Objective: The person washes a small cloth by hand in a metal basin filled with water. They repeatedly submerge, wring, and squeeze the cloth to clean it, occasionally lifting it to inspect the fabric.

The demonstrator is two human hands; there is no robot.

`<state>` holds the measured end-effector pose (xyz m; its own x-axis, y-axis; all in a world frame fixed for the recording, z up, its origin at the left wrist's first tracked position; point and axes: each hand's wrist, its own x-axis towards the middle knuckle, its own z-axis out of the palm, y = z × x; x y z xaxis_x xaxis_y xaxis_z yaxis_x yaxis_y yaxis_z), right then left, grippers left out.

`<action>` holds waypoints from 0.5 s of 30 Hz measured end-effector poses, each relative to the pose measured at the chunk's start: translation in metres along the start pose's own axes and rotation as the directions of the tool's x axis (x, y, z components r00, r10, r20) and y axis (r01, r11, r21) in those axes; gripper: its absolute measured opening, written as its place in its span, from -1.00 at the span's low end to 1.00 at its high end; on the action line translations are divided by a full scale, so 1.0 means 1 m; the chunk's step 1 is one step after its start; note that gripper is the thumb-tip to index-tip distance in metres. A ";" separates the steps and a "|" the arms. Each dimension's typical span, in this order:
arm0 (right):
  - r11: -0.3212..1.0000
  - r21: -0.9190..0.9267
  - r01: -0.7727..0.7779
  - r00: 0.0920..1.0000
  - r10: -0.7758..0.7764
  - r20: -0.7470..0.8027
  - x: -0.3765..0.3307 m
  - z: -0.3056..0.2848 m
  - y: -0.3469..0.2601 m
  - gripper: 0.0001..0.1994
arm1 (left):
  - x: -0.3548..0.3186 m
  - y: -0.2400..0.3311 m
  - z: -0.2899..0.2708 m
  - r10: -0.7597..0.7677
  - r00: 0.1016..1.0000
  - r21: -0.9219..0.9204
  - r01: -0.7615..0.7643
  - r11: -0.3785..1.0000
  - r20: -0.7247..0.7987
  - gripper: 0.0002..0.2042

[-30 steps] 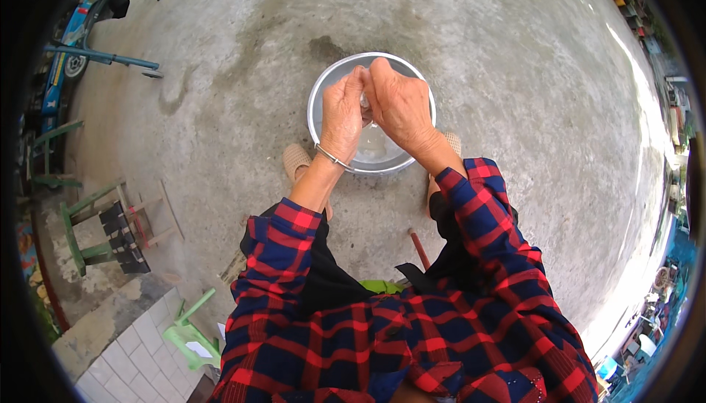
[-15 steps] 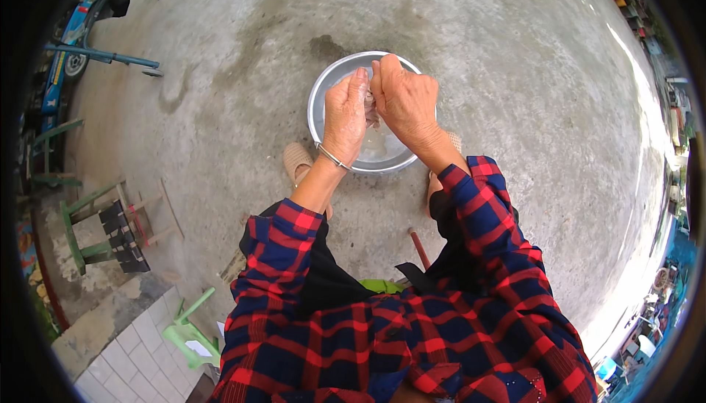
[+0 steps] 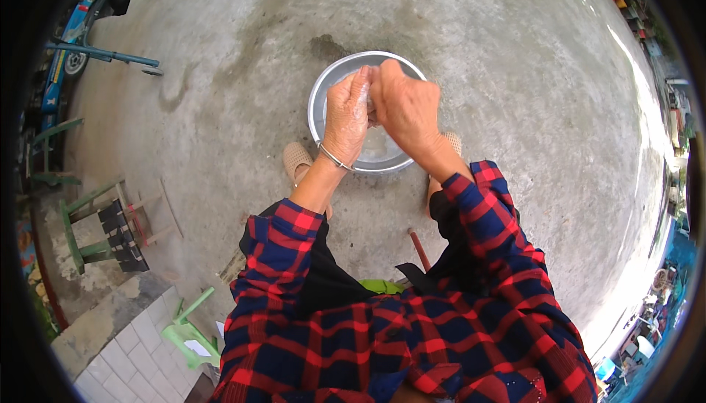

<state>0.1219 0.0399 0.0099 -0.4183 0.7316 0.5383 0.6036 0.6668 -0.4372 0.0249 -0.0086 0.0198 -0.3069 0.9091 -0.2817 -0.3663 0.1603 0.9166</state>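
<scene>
Above a round metal basin (image 3: pixel 315 101) on the floor, my two hands are close together. My left hand (image 3: pixel 345 118), wet and with a bangle at the wrist, is closed with the thumb on top. Between the hands shows a crumpled, pale, wet thing (image 3: pixel 372 116), mostly hidden by the fingers, so its kind cannot be told. My right hand (image 3: pixel 406 107) is curled into a fist against it, knuckles up. Shallow, cloudy water (image 3: pixel 379 145) lies in the bottom of the basin.
My feet in beige slippers (image 3: pixel 296 159) flank the basin on concrete. Down at the left are a wooden-framed folding stool (image 3: pixel 92 234) and a light green plastic stool (image 3: pixel 193 337). A blue wheeled frame (image 3: pixel 110 55) stands upper left. A reddish stick (image 3: pixel 419 250) lies between my legs.
My right hand has shifted slightly and rolled against my left, covering more of the pale thing. The left hand has barely moved; the basin is in the same place.
</scene>
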 end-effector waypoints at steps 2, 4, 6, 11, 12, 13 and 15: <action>0.999 0.038 0.028 0.996 -0.031 0.078 -0.014 -0.004 -0.023 -0.74 | 0.008 -0.010 -0.004 0.116 0.993 -0.035 -0.116 0.993 0.011 -0.65; 0.999 -0.040 -0.012 0.995 0.016 0.099 -0.003 0.002 0.001 -0.76 | 0.004 -0.005 -0.003 -0.023 1.000 -0.002 0.023 1.000 -0.016 -0.65; 0.998 0.016 -0.057 0.998 0.056 0.040 0.003 0.001 0.004 -0.77 | 0.006 -0.008 -0.007 0.035 0.998 -0.011 -0.034 0.999 0.054 -0.64; 0.999 0.012 -0.042 0.997 0.041 0.069 -0.004 0.006 0.002 -0.74 | 0.009 -0.011 -0.009 0.011 0.999 -0.032 -0.010 0.999 0.032 -0.63; 0.997 0.020 -0.071 0.997 0.070 0.045 0.001 0.005 0.005 -0.74 | 0.004 -0.001 -0.005 -0.054 0.998 -0.029 0.055 0.998 0.045 -0.63; 0.999 0.034 -0.019 1.000 0.018 0.020 -0.002 0.001 -0.003 -0.74 | 0.000 0.004 -0.002 -0.042 0.999 0.019 0.042 0.999 -0.013 -0.62; 0.999 -0.001 0.041 0.998 -0.040 0.038 -0.010 0.002 -0.014 -0.74 | 0.016 -0.019 -0.011 0.112 0.993 -0.019 -0.113 0.993 -0.029 -0.62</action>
<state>0.1162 0.0234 0.0097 -0.4679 0.7089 0.5279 0.5868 0.6958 -0.4142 0.0171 -0.0014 -0.0048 -0.3714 0.9099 -0.1851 -0.3463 0.0492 0.9368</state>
